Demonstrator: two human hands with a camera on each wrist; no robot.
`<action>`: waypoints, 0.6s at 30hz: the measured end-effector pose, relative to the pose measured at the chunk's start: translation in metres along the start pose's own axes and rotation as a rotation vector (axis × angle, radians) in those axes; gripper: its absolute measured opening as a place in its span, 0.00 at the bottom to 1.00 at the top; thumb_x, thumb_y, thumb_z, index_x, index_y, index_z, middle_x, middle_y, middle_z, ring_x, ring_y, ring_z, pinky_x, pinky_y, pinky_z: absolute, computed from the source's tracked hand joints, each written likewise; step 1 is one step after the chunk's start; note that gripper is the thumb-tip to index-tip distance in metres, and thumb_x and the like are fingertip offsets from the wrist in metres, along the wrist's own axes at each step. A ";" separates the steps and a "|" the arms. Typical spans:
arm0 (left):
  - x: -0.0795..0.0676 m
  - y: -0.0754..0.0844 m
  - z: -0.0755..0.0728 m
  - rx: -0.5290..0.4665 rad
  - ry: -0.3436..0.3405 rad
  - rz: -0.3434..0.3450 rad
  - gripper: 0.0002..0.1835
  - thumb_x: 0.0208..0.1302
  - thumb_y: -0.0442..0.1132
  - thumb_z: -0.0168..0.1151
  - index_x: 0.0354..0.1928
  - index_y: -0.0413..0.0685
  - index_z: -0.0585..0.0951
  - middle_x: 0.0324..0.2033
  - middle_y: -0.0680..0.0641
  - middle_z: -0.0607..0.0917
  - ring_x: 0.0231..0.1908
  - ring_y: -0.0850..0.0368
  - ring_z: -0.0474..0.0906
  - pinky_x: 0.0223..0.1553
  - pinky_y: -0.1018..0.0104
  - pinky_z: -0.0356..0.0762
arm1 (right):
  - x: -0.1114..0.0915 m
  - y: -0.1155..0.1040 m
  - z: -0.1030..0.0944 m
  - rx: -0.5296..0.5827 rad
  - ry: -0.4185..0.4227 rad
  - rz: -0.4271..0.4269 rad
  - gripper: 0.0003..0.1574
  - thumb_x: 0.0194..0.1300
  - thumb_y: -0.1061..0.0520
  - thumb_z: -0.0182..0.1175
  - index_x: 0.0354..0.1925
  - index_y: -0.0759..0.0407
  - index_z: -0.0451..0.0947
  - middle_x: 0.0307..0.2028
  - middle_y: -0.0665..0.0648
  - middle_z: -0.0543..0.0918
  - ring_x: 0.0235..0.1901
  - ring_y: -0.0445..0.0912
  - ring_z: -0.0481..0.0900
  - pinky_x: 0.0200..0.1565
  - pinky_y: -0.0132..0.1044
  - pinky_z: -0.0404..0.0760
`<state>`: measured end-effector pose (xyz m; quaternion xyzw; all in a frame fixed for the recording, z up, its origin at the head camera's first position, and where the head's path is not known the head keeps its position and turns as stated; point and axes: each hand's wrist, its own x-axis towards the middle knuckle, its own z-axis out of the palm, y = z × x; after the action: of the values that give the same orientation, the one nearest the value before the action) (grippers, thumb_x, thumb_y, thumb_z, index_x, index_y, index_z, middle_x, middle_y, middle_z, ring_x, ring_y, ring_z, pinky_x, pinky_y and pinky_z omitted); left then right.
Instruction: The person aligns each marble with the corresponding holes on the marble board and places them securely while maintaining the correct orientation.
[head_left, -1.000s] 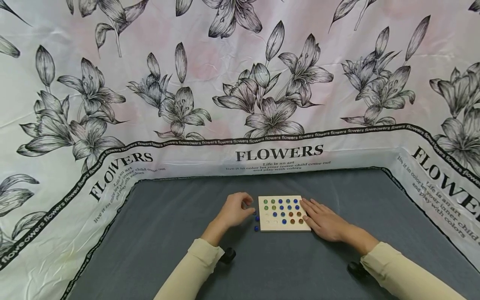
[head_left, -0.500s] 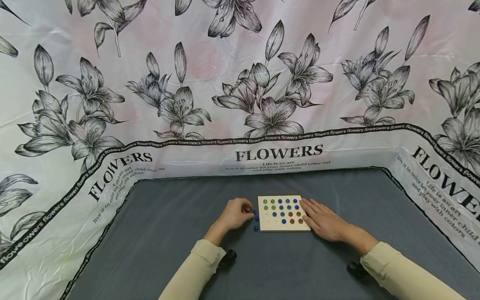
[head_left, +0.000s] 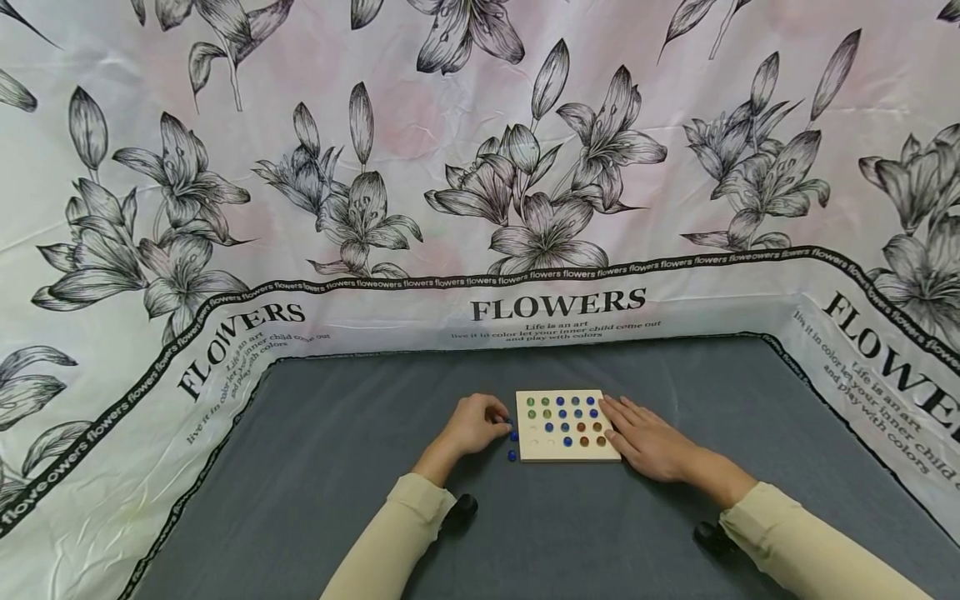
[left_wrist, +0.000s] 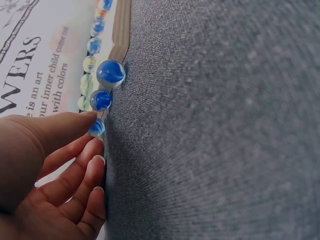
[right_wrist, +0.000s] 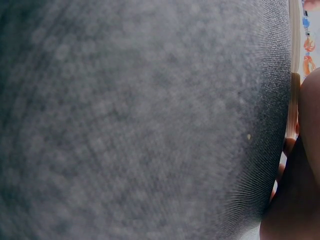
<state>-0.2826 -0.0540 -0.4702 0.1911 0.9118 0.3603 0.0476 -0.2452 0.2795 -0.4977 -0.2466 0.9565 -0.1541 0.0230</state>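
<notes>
A pale wooden board lies on the table, with green, blue and reddish-brown marbles set in rows of hollows. At its near left some hollows hold no marble. My left hand is just left of the board, thumb and fingertips pinching a blue-swirled glass marble. Beside it on the cloth sit two more blue marbles, the middle one and the nearer one. My right hand rests with straight fingers along the board's right edge. In the right wrist view, the thumb side hides most of the board.
A dark grey cloth covers the table. Behind it hangs a white curtain printed with flowers and lettering. Dark wrist devices show under both cuffs, one by the left sleeve and one by the right sleeve.
My left hand has come down to the farthest loose blue marble and its thumb and fingers have closed on it. The right hand and board have stayed in place.
</notes>
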 end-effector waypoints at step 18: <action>0.001 0.000 -0.001 -0.030 0.003 -0.023 0.05 0.66 0.36 0.71 0.40 0.42 0.86 0.30 0.51 0.83 0.30 0.60 0.77 0.34 0.64 0.76 | -0.001 -0.001 0.000 -0.006 -0.001 0.007 0.39 0.84 0.42 0.40 0.80 0.62 0.51 0.79 0.64 0.54 0.78 0.65 0.49 0.73 0.62 0.51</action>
<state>-0.2836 -0.0539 -0.4694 0.1795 0.9085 0.3735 0.0533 -0.2441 0.2787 -0.4974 -0.2433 0.9578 -0.1510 0.0234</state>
